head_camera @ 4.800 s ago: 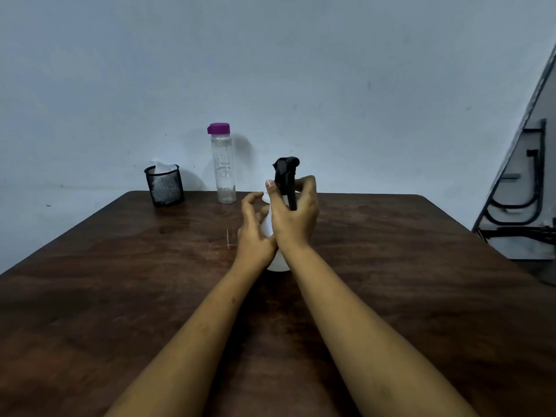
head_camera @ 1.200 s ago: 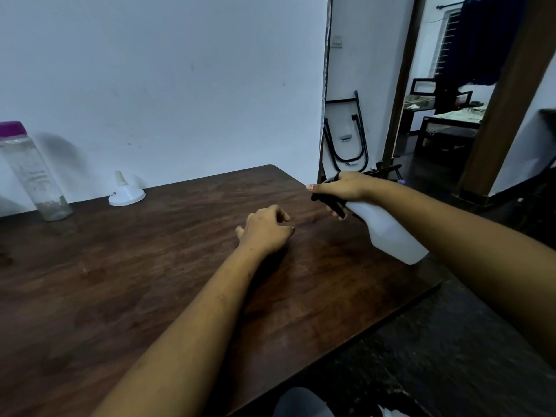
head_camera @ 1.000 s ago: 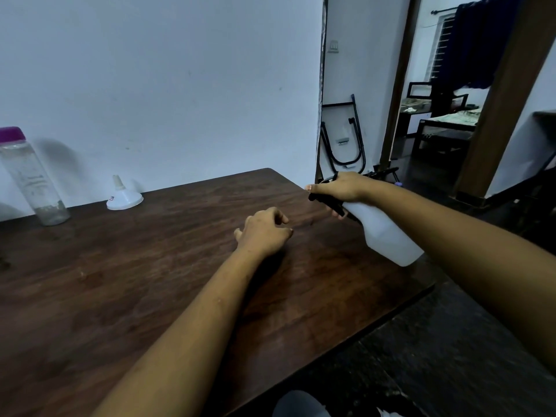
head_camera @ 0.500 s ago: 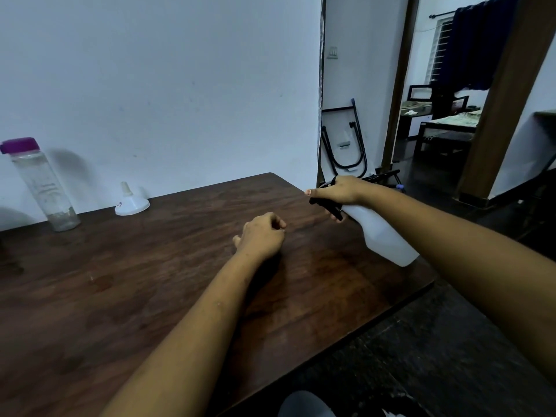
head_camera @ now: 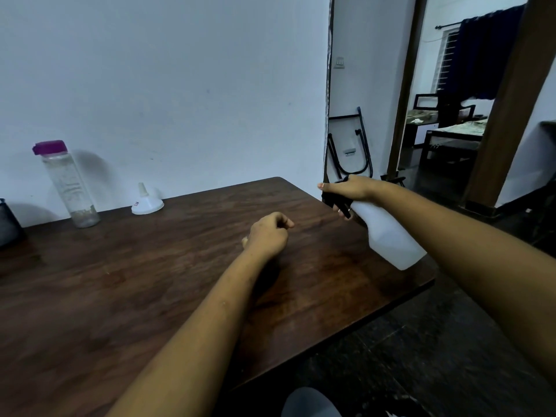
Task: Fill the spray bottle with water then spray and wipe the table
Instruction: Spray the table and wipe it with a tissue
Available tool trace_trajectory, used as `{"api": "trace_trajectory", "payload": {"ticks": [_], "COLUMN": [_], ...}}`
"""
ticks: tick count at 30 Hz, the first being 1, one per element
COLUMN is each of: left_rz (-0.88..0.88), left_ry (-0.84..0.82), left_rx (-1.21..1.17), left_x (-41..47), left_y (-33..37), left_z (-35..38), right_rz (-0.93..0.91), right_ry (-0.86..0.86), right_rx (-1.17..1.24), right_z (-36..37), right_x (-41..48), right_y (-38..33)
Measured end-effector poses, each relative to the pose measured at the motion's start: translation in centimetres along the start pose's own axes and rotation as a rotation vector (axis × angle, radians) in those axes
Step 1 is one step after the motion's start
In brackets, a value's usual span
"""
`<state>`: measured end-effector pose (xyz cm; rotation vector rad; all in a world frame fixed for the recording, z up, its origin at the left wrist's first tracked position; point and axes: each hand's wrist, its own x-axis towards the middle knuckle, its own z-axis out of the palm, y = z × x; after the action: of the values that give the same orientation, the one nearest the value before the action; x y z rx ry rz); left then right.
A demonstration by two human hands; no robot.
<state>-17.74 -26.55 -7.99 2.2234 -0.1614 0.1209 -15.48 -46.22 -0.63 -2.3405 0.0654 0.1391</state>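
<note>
My right hand (head_camera: 350,189) grips the black trigger head of a white spray bottle (head_camera: 391,239), held tilted in the air over the right edge of the dark wooden table (head_camera: 150,281), nozzle pointing left across the top. My left hand (head_camera: 269,234) rests on the table near its middle, fingers curled loosely and holding nothing. A clear water bottle with a purple cap (head_camera: 67,183) stands at the back left by the wall. An upturned white funnel (head_camera: 146,201) sits to the right of the water bottle.
The edge of a black mesh cup (head_camera: 7,227) shows at the far left. The white wall runs behind the table. A folded black metal frame (head_camera: 350,145) leans by a doorway on the right, with furniture in the room beyond. Dark floor lies to the right of the table.
The view has tilted slightly, so the bottle and funnel sit lower in frame. My right hand and the spray bottle have stayed over the right edge; my left hand has barely moved.
</note>
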Motion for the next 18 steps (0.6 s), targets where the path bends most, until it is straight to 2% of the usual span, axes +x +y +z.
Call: {"api": "trace_trajectory", "payload": {"ticks": [5, 9, 11, 12, 15, 18], "left_rz": [0.044, 0.107, 0.127, 0.140, 0.133, 0.100], "left_ry": [-0.075, -0.359, -0.383, -0.328, 0.007, 0.286], "left_rx": [-0.102, -0.329, -0.407, -0.442, -0.486, -0.366], "left_x": [-0.7, -2.6, -2.9, -2.9, -3.2, -3.6], "left_y": [-0.2, 0.9, 0.9, 0.7, -0.7, -3.1], "left_z": [-0.7, -1.5, -1.8, -2.2, -4.0, -6.4], "right_rz": [-0.076, -0.257, -0.343, -0.385, -0.501, -0.553], "right_ry": [0.056, 0.110, 0.117, 0.105, 0.071, -0.010], "right_rx": [0.181, 0.409, 0.533, 0.582, 0.659, 0.625], "right_z": [-1.1, 0.0, 1.4, 2.3, 5.3, 9.0], "right_x": [-1.1, -1.4, -1.8, -2.1, -2.4, -2.2], "right_y": [-1.2, -5.0, -7.8, -9.3, -13.0, -15.3]}}
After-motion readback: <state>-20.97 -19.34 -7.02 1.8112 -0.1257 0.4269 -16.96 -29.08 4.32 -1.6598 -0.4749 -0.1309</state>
